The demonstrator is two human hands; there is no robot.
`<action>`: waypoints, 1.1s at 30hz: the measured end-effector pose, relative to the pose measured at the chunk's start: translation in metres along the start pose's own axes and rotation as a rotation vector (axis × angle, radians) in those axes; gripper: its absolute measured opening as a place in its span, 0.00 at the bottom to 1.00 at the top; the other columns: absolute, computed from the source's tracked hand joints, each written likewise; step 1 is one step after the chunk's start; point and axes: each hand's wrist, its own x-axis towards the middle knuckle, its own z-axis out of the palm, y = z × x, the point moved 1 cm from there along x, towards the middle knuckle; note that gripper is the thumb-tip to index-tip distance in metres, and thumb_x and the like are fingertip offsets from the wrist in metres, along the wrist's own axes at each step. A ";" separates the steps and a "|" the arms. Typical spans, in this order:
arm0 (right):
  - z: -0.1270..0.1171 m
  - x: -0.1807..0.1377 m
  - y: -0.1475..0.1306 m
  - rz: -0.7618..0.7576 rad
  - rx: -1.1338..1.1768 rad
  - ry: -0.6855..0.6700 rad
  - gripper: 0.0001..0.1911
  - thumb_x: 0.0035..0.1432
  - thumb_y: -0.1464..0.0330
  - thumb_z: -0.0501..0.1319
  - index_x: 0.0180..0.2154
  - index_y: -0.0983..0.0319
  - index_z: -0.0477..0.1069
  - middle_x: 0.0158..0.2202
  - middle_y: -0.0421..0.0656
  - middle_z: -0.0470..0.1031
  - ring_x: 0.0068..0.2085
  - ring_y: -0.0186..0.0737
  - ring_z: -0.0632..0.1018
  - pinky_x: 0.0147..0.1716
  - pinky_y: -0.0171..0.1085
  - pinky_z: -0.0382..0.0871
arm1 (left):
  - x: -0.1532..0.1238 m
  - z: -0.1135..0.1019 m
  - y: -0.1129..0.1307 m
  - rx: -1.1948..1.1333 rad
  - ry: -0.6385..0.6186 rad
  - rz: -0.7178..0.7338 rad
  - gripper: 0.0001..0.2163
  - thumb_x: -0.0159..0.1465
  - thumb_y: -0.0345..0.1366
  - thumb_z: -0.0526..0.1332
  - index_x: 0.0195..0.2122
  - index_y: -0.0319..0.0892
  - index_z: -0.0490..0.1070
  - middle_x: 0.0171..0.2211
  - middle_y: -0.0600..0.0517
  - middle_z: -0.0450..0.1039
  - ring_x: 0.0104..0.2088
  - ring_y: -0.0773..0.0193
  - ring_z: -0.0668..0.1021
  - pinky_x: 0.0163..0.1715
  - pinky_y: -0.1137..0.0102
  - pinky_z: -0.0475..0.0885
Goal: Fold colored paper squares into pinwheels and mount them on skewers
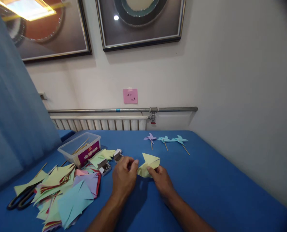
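Both my hands work a yellow paper piece [150,162] with folded points, held just above the blue table [206,180]. My left hand [123,175] is closed, its fingertips pinching the paper's left edge. My right hand [161,180] is closed too, pressing and gripping the paper's lower right side. Farther back lie three finished paper pinwheels on sticks: a purple one [150,138] and two light blue ones [165,140] [180,140].
A heap of cut coloured paper squares [66,190] lies at the left, with black-handled scissors [21,198] beside it. A clear plastic box of wooden sticks [80,148] and a small open box of pins [105,168] stand behind. A radiator [100,123] and wall lie beyond the table.
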 end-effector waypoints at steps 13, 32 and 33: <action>0.008 -0.012 -0.015 0.172 0.155 -0.234 0.23 0.50 0.53 0.70 0.40 0.66 0.81 0.34 0.47 0.84 0.35 0.48 0.82 0.33 0.38 0.72 | 0.010 0.004 -0.025 -0.291 -0.448 -0.490 0.10 0.46 0.40 0.71 0.23 0.41 0.73 0.19 0.55 0.70 0.21 0.69 0.66 0.25 0.71 0.59; 0.007 -0.015 -0.011 0.229 0.158 -0.246 0.26 0.49 0.48 0.70 0.35 0.65 0.78 0.31 0.45 0.81 0.30 0.41 0.78 0.30 0.37 0.72 | 0.007 0.016 -0.035 -0.272 -0.355 -0.466 0.10 0.50 0.38 0.72 0.22 0.41 0.72 0.18 0.54 0.70 0.19 0.69 0.67 0.22 0.72 0.59; 0.007 -0.016 -0.013 0.227 0.178 -0.268 0.27 0.50 0.47 0.70 0.35 0.65 0.79 0.31 0.45 0.81 0.30 0.40 0.78 0.30 0.37 0.72 | 0.006 0.016 -0.034 -0.302 -0.360 -0.491 0.11 0.49 0.39 0.72 0.23 0.40 0.73 0.19 0.54 0.71 0.19 0.68 0.68 0.22 0.72 0.60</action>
